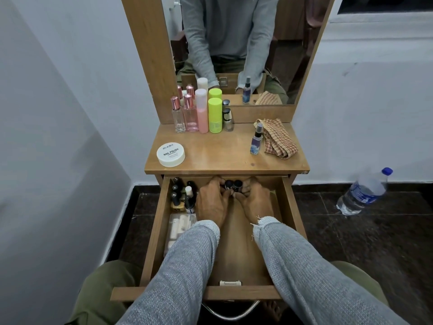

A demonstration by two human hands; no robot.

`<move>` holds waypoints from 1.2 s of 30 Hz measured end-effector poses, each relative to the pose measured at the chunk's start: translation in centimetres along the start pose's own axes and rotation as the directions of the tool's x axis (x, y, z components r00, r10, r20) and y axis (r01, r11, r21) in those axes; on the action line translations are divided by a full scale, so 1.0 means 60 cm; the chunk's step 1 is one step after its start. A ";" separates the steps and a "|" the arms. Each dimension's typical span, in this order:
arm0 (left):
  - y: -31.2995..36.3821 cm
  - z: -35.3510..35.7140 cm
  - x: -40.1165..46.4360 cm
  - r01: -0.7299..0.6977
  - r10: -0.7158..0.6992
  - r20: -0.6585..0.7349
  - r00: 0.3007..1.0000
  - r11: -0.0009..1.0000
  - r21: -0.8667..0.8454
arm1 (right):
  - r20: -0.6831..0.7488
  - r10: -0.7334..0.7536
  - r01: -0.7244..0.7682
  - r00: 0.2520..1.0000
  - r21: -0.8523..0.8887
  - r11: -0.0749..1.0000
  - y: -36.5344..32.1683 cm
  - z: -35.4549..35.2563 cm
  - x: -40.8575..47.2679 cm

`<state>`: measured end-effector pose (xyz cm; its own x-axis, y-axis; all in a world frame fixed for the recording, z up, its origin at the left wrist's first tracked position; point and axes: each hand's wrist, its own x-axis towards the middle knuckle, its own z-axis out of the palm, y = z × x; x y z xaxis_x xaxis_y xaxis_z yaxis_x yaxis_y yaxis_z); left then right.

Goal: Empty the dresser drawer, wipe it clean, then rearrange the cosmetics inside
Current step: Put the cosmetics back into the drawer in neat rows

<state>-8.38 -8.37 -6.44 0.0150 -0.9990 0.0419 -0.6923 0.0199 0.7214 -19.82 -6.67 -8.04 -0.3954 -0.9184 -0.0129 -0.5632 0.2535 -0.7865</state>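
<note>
Emptying or restocking, can't tell: your left hand (212, 202) and right hand (254, 200) hold dark bottles (233, 184) in drawer (154, 231); next, keep them upright.

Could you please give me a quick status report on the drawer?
Both hands, left and right, grip small dark-capped bottles at the back of the open wooden drawer. More bottles stand left. Nothing in the way.

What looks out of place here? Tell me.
The plastic water bottle stands on the dark floor right of the dresser, tilted and blurred, apart from the cosmetics. The right sleeve cuff is frayed. Nothing looks spilled.
</note>
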 end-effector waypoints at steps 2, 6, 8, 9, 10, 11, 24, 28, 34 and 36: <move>0.001 0.000 0.000 0.014 -0.014 -0.003 1.000 1.000 -0.006 | -0.002 0.012 -0.012 1.000 0.018 1.000 0.000 0.003 0.001; 0.003 -0.001 -0.001 0.044 -0.044 0.006 0.999 0.999 -0.021 | 0.004 0.048 -0.048 0.999 0.024 0.999 0.002 0.005 0.001; 0.004 -0.002 -0.003 0.052 -0.052 0.012 0.999 0.998 -0.028 | 0.008 0.041 -0.041 0.999 0.043 0.998 0.000 0.001 -0.002; 0.004 -0.003 -0.004 0.051 -0.050 0.014 0.999 0.998 -0.029 | 0.012 0.041 -0.042 0.999 0.049 0.998 -0.001 0.000 -0.003; 0.003 -0.003 -0.005 0.047 -0.046 0.014 0.999 0.998 -0.029 | 0.016 0.040 -0.041 0.999 0.053 0.998 -0.002 -0.002 -0.004; 0.004 -0.004 -0.007 0.042 -0.042 0.013 0.999 0.999 -0.028 | 0.023 0.044 -0.045 0.999 0.055 0.997 -0.003 -0.003 -0.005; 0.048 -0.063 -0.015 -0.217 0.230 -0.117 0.966 0.969 0.115 | -0.015 0.059 -0.060 0.998 -0.067 0.996 -0.022 -0.040 -0.019; 0.119 -0.099 0.051 -0.326 0.353 -0.132 0.926 0.926 0.189 | -0.006 0.045 -0.045 0.999 -0.072 0.996 -0.024 -0.042 -0.020; 0.187 -0.122 0.136 -0.324 0.358 -0.014 0.933 0.859 0.398 | 0.029 0.041 -0.038 0.999 -0.084 0.996 -0.024 -0.047 -0.021; 0.194 -0.114 0.150 -0.301 0.321 0.042 0.946 0.827 0.475 | 0.033 0.028 -0.025 0.999 -0.095 0.995 -0.023 -0.045 -0.020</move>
<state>-11.37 -16.85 7.10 -0.2380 -0.9406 0.2420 -0.9195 0.2985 0.2559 -20.52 -5.13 -5.25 -0.3870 -0.9204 -0.0548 -0.6198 0.3037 -0.7236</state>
